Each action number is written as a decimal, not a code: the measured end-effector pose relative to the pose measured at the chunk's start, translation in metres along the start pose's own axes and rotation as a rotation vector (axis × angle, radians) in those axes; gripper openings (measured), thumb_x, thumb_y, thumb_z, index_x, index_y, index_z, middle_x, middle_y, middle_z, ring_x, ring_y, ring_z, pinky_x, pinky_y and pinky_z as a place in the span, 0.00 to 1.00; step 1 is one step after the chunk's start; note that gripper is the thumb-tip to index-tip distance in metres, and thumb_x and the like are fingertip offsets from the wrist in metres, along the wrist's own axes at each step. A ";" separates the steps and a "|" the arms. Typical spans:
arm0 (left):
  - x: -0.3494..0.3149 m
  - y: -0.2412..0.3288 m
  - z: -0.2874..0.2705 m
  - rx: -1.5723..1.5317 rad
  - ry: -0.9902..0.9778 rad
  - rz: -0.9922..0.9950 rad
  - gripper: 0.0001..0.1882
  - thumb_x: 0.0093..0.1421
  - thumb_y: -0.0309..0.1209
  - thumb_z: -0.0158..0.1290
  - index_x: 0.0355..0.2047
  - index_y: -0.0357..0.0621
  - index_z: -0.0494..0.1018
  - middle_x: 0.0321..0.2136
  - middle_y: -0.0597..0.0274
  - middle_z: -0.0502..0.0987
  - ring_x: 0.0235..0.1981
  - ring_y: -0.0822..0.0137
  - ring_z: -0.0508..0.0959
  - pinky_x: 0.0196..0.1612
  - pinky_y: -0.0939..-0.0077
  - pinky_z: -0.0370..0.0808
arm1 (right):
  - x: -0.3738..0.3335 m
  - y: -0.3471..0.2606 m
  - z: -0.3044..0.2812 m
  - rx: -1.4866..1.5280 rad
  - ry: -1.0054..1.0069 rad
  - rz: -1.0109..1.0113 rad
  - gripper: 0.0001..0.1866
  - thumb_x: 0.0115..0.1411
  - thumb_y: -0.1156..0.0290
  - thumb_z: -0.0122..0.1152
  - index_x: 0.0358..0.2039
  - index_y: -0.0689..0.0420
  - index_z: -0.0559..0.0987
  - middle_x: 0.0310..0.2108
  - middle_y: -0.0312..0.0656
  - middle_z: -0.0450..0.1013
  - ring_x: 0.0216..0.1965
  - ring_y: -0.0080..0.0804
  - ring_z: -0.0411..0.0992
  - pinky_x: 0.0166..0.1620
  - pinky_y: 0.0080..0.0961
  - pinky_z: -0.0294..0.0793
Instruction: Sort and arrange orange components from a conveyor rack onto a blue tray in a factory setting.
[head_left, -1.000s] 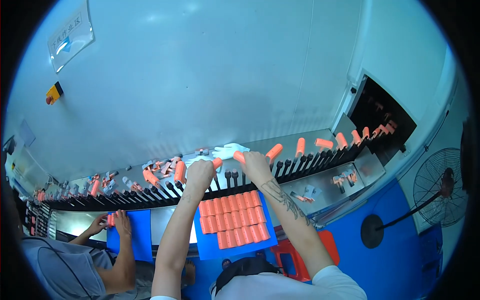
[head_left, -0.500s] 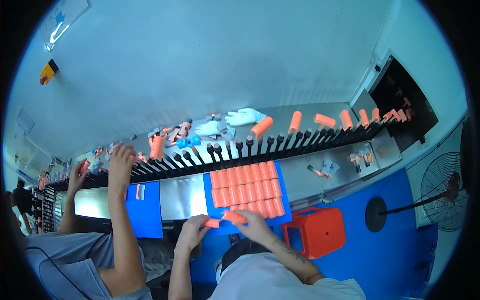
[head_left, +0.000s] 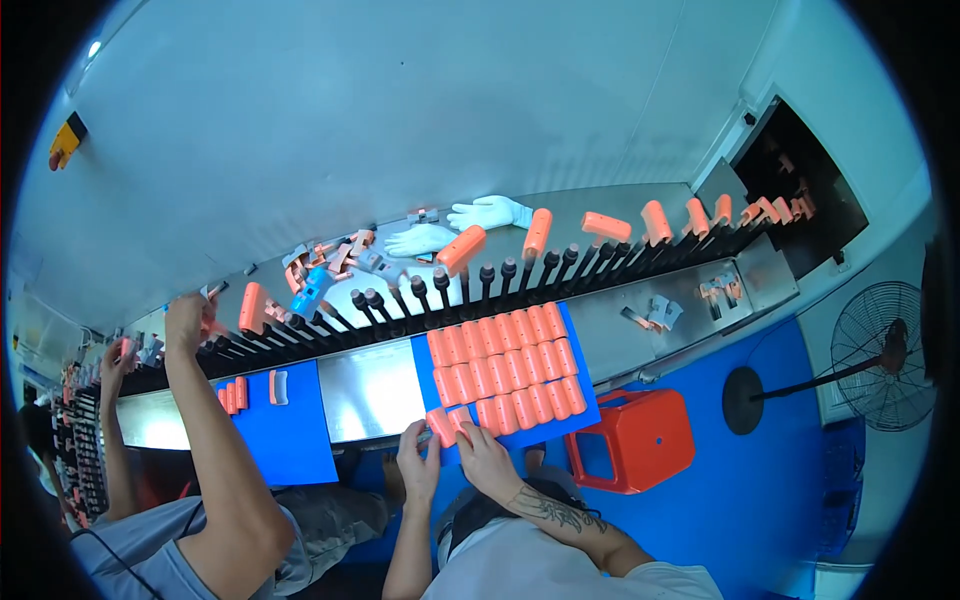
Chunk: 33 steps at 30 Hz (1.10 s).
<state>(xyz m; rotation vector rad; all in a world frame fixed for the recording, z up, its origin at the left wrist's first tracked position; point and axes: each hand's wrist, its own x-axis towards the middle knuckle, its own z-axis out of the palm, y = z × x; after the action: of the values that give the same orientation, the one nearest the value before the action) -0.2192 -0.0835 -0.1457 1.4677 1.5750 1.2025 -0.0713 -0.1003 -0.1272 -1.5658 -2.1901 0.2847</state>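
Observation:
Rows of orange, half-tube-shaped plastic shells [head_left: 500, 373] with small holes lie side by side on a blue sheet [head_left: 575, 340] in front of me. At the left end of the nearest row, my left hand [head_left: 417, 466] grips one orange shell [head_left: 440, 426] between thumb and fingers. Right beside it, my right hand [head_left: 487, 462] has its fingertips on another orange shell [head_left: 460, 416]. Both shells are at the sheet, in line with the nearest row. My fingers partly cover their near ends.
Black upright spindles [head_left: 487, 285] run along the bench, some bearing orange shells. Behind them lie white gloves [head_left: 490, 212] and loose parts. A co-worker's arm [head_left: 215, 420] reaches in at left, near another blue sheet [head_left: 290, 440]. A red stool [head_left: 655, 440] and a fan [head_left: 880, 360] stand at right.
Both hands have moved forward with their orange shells, from the sheet's near edge to the left end of the nearest row. The view has shifted. Shells now show on the co-worker's sheet.

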 end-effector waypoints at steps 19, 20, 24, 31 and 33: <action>-0.053 -0.030 -0.024 -0.172 0.096 -0.360 0.24 0.62 0.24 0.51 0.59 0.38 0.64 0.40 0.53 0.77 0.38 0.65 0.78 0.40 0.71 0.76 | -0.087 0.161 -0.051 0.390 0.396 0.735 0.21 0.70 0.65 0.48 0.54 0.69 0.72 0.52 0.57 0.71 0.54 0.47 0.70 0.59 0.36 0.67; -0.062 -0.023 -0.016 -0.210 0.044 -0.378 0.26 0.62 0.22 0.49 0.61 0.39 0.62 0.40 0.55 0.78 0.37 0.68 0.78 0.38 0.74 0.76 | -0.096 0.175 -0.058 0.475 0.377 0.743 0.20 0.70 0.65 0.48 0.53 0.69 0.73 0.50 0.57 0.74 0.53 0.44 0.72 0.58 0.35 0.68; -0.090 0.014 0.022 -0.384 0.014 -0.387 0.33 0.61 0.17 0.43 0.68 0.45 0.55 0.44 0.53 0.76 0.41 0.66 0.78 0.43 0.71 0.77 | -0.118 0.243 -0.078 0.811 0.286 0.769 0.19 0.71 0.68 0.46 0.55 0.68 0.73 0.54 0.52 0.72 0.55 0.39 0.70 0.59 0.33 0.66; -0.207 0.096 0.061 -0.437 0.002 -0.465 0.32 0.60 0.14 0.41 0.66 0.38 0.57 0.63 0.49 0.64 0.66 0.58 0.62 0.68 0.65 0.59 | -0.183 0.264 -0.151 0.895 0.108 0.738 0.19 0.69 0.75 0.43 0.58 0.69 0.70 0.54 0.49 0.71 0.53 0.36 0.69 0.59 0.31 0.66; -0.260 0.111 0.089 -0.552 0.040 -0.478 0.32 0.60 0.14 0.41 0.66 0.39 0.56 0.64 0.50 0.63 0.67 0.59 0.60 0.69 0.65 0.57 | -0.215 0.285 -0.174 0.993 0.117 0.667 0.19 0.69 0.77 0.42 0.57 0.68 0.70 0.54 0.49 0.71 0.53 0.36 0.69 0.58 0.31 0.66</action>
<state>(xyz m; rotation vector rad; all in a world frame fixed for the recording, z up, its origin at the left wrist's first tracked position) -0.0576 -0.3285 -0.1051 0.6735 1.3600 1.2410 0.3077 -0.2188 -0.1369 -1.5282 -1.0231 1.2105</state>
